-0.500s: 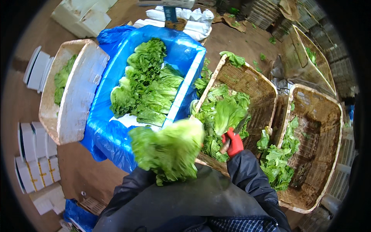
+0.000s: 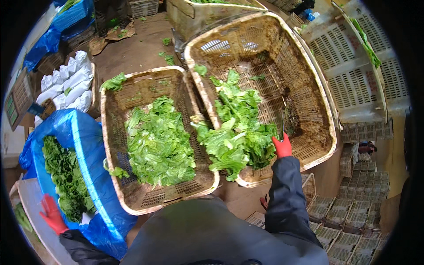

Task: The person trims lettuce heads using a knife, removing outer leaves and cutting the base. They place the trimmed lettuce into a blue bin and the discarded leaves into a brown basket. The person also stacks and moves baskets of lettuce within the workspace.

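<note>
My left hand, in a red glove, is spread beside a box lined with blue plastic. Green leaf lettuce lies inside that box, close to the hand. On the right, my red-gloved right hand is closed around a thin-bladed knife, its blade pointing away from me; the handle is hidden in the glove. The hand is over the near part of a dirty plastic crate, beside a pile of lettuce leaves that spills over the crate's left rim.
A second crate between my hands holds loose leaves. White plastic-wrapped bundles and a scale stand at the far left. Pale slatted crates rise at the right, with stacked crates below them.
My view has swung right. The lettuce head has left my left side, and that hand is now spread by the blue-lined box. My right hand no longer holds lettuce and is at the right-hand crate.
</note>
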